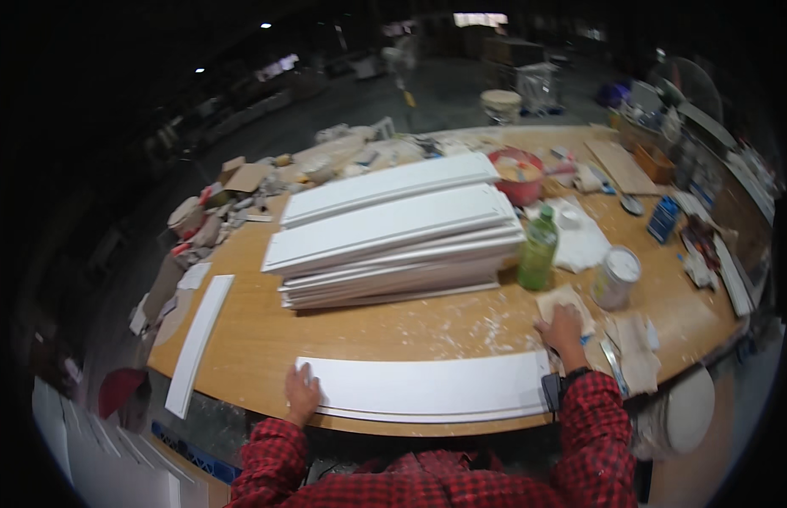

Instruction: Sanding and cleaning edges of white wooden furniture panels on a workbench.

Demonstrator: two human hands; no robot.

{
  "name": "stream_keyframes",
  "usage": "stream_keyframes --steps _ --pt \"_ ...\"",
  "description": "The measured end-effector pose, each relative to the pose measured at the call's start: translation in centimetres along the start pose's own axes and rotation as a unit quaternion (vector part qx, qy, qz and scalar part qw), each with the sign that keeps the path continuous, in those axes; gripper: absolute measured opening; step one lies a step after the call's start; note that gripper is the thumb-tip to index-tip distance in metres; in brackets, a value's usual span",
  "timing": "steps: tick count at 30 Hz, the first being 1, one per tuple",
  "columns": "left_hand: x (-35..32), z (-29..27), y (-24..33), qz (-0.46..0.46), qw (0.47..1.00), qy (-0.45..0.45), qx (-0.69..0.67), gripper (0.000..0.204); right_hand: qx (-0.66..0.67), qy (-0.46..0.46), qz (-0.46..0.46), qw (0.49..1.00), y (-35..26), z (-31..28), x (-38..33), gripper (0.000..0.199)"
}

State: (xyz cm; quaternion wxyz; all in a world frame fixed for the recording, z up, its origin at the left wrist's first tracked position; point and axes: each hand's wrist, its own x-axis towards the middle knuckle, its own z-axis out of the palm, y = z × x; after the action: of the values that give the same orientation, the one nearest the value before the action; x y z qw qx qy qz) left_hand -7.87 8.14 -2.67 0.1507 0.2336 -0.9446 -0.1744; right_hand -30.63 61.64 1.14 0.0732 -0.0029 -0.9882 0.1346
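Note:
A long white panel [427,385] lies along the near edge of the wooden workbench [343,330]. My left hand [301,394] rests flat on the panel's left end, fingers apart. My right hand [563,332] presses down on a tan sheet of sandpaper [556,300] on the bench, just beyond the panel's right end. Both sleeves are red and black plaid, and a dark watch sits on my right wrist.
A stack of white panels [393,233] fills the bench's middle. A green bottle [538,250], a paint can [616,278], a red bowl [519,173], white rags [580,237] and tools lie right. A narrow white strip [197,339] lies left; scraps clutter the far left.

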Motion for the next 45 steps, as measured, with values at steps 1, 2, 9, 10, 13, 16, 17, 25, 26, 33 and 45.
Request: stream_keyframes --steps 1,2,9,10,13,16,17,25,26,33,45 --pt "-0.2 -0.2 0.3 -0.001 1.000 -0.004 0.015 0.050 -0.035 0.000 0.014 0.999 0.0 0.6 0.6 0.047" --pt "-0.3 -0.3 0.6 0.015 0.999 0.031 0.005 0.050 -0.051 -0.007 0.034 0.998 0.0 1.3 1.4 0.044" --pt "-0.5 -1.5 1.0 0.051 0.998 0.036 0.010 0.043 0.159 0.088 0.045 0.982 1.2 0.7 4.3 0.019" --pt "-0.2 -1.7 0.7 0.056 0.997 0.057 0.007 0.043 0.171 0.115 0.004 0.979 0.3 -0.2 3.5 0.019" --pt "1.0 -2.6 -0.2 0.074 0.996 0.006 -0.043 0.043 0.340 0.124 -0.123 0.924 -4.1 -3.1 -2.2 0.011" --pt "2.2 -2.9 -0.4 0.051 0.996 -0.021 -0.075 0.042 0.271 -0.047 -0.341 0.899 -10.1 -3.0 -10.2 0.019" --pt "2.4 -2.9 -0.3 0.075 0.995 -0.011 -0.065 0.040 0.240 -0.185 -0.314 0.900 -12.2 -2.3 -12.7 0.025" --pt "2.6 -1.7 -0.1 0.096 0.992 0.053 -0.070 0.036 0.116 -0.180 -0.542 0.812 -28.2 4.6 -19.2 0.073" --pt "2.6 -1.6 -0.3 0.090 0.993 0.050 -0.065 0.035 0.152 -0.159 -0.559 0.800 -30.5 5.6 -19.8 0.072" --pt "2.5 -2.2 -0.2 0.072 0.986 0.059 -0.135 0.033 0.084 -0.173 -0.519 0.833 -25.1 4.0 -19.0 0.062" --pt "2.9 -0.9 -1.6 0.001 0.963 0.047 -0.265 0.036 0.093 -0.160 -0.415 0.891 -16.7 1.2 -19.9 0.062"
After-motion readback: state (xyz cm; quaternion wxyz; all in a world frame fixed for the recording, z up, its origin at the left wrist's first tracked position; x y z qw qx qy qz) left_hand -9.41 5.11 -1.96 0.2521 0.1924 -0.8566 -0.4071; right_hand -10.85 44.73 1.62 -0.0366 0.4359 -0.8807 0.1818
